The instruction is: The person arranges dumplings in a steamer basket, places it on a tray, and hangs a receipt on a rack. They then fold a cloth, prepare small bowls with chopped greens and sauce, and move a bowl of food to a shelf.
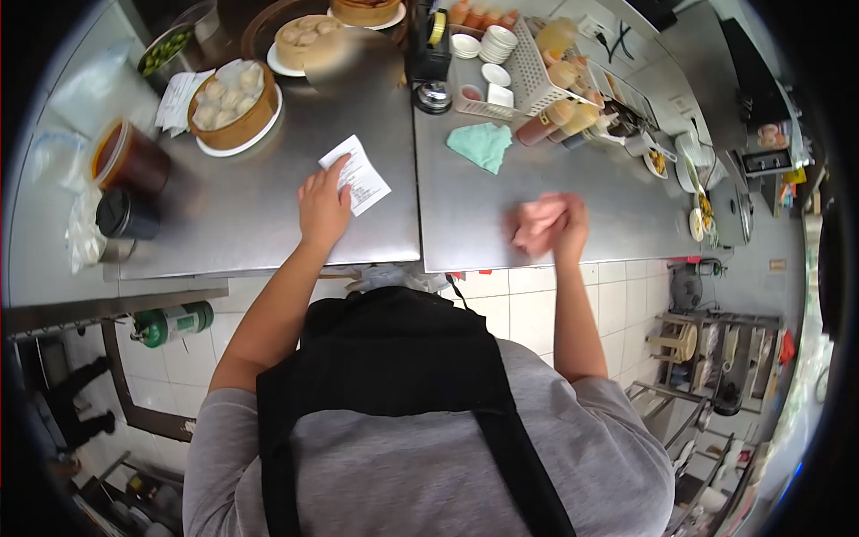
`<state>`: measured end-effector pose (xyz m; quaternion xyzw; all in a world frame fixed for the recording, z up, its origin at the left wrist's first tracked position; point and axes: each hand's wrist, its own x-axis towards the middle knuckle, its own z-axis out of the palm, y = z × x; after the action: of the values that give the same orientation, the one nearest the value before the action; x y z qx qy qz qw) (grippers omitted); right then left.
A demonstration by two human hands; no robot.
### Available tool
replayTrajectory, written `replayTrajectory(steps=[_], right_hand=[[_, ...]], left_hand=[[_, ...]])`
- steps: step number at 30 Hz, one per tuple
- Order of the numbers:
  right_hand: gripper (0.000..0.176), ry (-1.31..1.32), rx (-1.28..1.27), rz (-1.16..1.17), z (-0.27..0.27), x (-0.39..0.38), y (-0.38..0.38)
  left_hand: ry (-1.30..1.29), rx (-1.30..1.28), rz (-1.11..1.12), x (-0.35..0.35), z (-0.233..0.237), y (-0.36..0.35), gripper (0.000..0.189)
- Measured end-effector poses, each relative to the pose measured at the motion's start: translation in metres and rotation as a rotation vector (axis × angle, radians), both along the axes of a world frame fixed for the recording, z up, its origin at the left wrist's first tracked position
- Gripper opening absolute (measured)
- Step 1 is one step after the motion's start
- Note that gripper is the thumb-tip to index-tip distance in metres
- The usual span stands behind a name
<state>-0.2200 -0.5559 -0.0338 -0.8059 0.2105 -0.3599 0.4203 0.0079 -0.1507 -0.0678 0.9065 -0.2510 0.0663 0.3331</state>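
Observation:
My left hand (324, 204) is at the near part of the steel counter, holding a small printed receipt (365, 182) at its left edge. The thumb and a finger lie over the paper. To the right, my right hand (574, 231) grips a crumpled pink cloth (539, 221) just above the counter; the cloth is blurred by motion. A folded light-green cloth (480, 146) lies flat farther back. Beyond my left hand, a round bamboo steamer of dumplings (228, 100) sits on a white plate, beside more paper slips (182, 103).
More steamers (309, 40) stand at the back. A dark red sauce container (128, 159) and black-lidded cup (125, 213) stand left. At the back right are a white basket of small dishes (483, 67), sauce bottles (546, 121) and a call bell (433, 97). A seam divides the counter.

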Motion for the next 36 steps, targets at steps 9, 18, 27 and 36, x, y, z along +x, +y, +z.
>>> replayTrajectory(steps=[9,18,27,36], right_hand=[[0.065,0.701,-0.832,-0.172,-0.054,0.07,-0.005],[0.039,0.223,0.722,0.509,0.013,-0.076,0.123],[0.032,0.048,-0.036,-0.028,0.028,-0.105,0.073],[0.032,-0.179,0.779,0.027,0.005,-0.166,0.089]], left_hand=[[0.18,-0.33,-0.038,0.008,-0.005,0.005,0.051],[-0.49,-0.586,-0.105,0.139,0.336,0.005,0.05],[-0.973,-0.726,0.134,0.234,0.727,0.023,0.05],[-1.01,-0.669,0.462,0.26,0.8,0.004,0.043]])
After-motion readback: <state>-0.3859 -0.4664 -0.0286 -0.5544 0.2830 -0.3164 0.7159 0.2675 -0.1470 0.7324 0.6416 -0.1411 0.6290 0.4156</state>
